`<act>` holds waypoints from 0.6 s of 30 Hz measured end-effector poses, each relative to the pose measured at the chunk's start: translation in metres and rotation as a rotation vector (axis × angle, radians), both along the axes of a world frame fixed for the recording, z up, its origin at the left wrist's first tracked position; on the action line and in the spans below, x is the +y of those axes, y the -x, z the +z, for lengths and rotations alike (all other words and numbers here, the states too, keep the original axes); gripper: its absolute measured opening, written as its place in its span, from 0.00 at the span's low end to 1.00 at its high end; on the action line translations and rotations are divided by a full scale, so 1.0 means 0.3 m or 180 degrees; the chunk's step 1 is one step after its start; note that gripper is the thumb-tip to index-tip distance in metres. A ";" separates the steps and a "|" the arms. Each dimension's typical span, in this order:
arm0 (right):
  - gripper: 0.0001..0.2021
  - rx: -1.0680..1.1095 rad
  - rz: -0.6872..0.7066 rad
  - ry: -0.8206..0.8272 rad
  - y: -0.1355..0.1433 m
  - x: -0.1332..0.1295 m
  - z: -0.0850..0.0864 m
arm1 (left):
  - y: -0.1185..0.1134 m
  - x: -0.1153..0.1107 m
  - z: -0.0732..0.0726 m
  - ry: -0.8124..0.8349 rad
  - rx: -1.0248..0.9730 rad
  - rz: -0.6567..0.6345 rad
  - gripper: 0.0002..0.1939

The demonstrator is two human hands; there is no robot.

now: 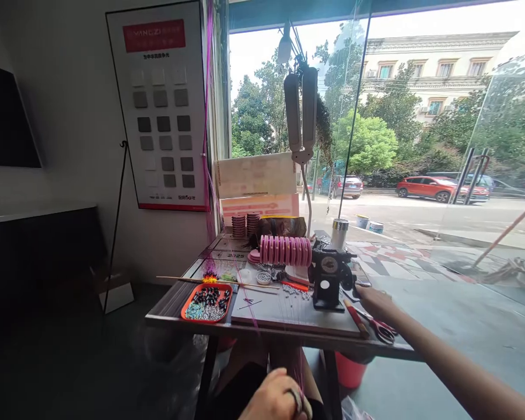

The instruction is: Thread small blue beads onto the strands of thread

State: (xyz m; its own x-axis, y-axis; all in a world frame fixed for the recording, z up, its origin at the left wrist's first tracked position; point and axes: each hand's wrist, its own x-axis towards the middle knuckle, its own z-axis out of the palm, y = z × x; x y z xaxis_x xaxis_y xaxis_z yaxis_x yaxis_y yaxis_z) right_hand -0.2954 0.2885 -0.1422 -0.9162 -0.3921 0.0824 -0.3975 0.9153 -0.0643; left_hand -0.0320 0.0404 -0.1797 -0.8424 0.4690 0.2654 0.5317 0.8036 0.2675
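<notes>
Stretched forward, the right hand [373, 301] grasps the crank [364, 285] of the black winder [328, 280] by the tabletop's [168, 312] right edge, floor [485, 318] spreading beyond; the left hand [275, 398], over the lap [250, 368], clenches purple threads [301, 368].

Has the bare right arm [446, 350] stretched forward, slanting in from the right of the black machine [328, 283], with the wrist nearly straight. Holds the right hand [376, 302] at the machine's right side, back upward, with the fingertips too small to read clearly. Holds the left hand [275, 399] lower and nearer than the machine, left of it, with fingers curled inward.
</notes>
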 end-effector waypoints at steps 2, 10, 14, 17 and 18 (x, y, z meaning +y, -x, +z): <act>0.10 -0.0019 0.0019 -0.0062 -0.034 0.022 -0.007 | 0.022 -0.015 0.080 0.0343 0.0393 -0.0224 0.10; 0.18 0.0094 0.0022 -0.0097 -0.065 0.047 0.006 | 0.029 -0.056 0.296 0.1599 0.0899 -0.0741 0.03; 0.18 0.0082 0.0033 -0.0105 -0.065 0.048 0.005 | 0.022 -0.099 0.315 0.1770 0.0805 -0.0756 0.03; 0.18 0.0081 0.0039 -0.0109 -0.068 0.049 0.006 | 0.014 -0.134 0.301 0.1483 0.0424 -0.0820 0.04; 0.17 0.0084 0.0040 -0.0105 -0.069 0.050 0.005 | 0.010 -0.138 0.285 0.1113 0.0097 -0.0814 0.05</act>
State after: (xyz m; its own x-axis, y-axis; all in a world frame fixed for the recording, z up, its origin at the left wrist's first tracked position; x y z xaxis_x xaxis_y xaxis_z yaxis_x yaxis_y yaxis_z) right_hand -0.2746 0.3034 -0.1406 -0.9089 -0.4064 0.0934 -0.4101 0.9117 -0.0234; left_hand -0.0349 -0.0011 -0.0943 -0.6816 0.7277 0.0764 0.7289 0.6844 -0.0163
